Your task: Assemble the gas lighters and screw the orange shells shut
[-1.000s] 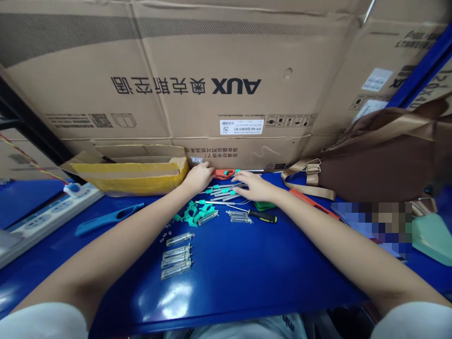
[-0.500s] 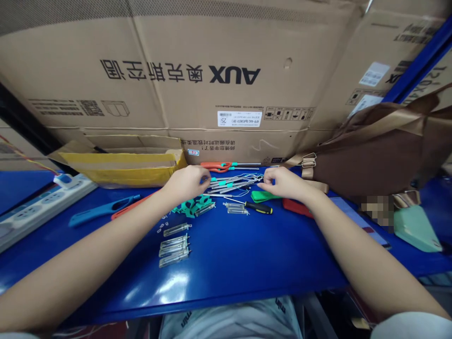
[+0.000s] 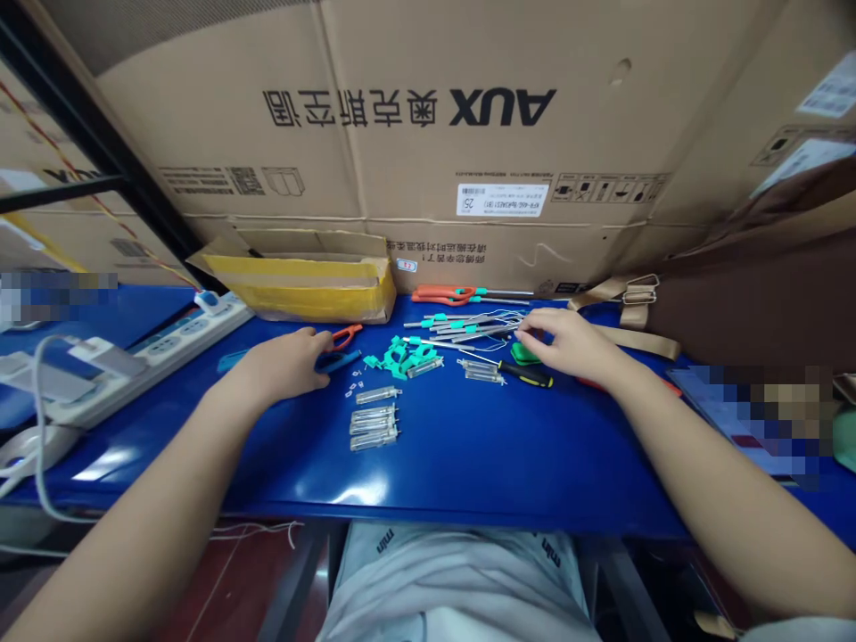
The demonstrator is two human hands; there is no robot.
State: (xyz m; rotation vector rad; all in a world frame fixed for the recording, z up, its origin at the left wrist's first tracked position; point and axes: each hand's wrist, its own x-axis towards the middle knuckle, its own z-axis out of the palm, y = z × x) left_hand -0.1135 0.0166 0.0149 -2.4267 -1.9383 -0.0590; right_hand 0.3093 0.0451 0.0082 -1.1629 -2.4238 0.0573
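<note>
My left hand (image 3: pixel 287 366) is low at the left, fingers curved and apart, over a blue lighter casing (image 3: pixel 341 362) and beside an orange lighter casing (image 3: pixel 346 335); its palm side is hidden. My right hand (image 3: pixel 575 343) is closed in a pinch beside the white wires of several metal lighter tubes (image 3: pixel 461 326) with teal collars; what it pinches, if anything, cannot be made out. Beneath it lie a green casing (image 3: pixel 525 355) and a yellow-black screwdriver (image 3: pixel 528 373). Teal plastic parts (image 3: pixel 401 358) are heaped mid-table, with clear fluid tanks (image 3: pixel 373 428) nearer me.
A yellow-taped cardboard box (image 3: pixel 308 294) stands at the back left, beside orange lighters (image 3: pixel 445 294). A white power strip (image 3: pixel 160 352) with cables runs along the left. A brown bag (image 3: pixel 742 294) and its straps are on the right. Large cardboard (image 3: pixel 401 178) walls the back.
My left hand has moved left and down from the metal tubes to the blue and orange casings. My right hand stays by the wires. The view has shifted left.
</note>
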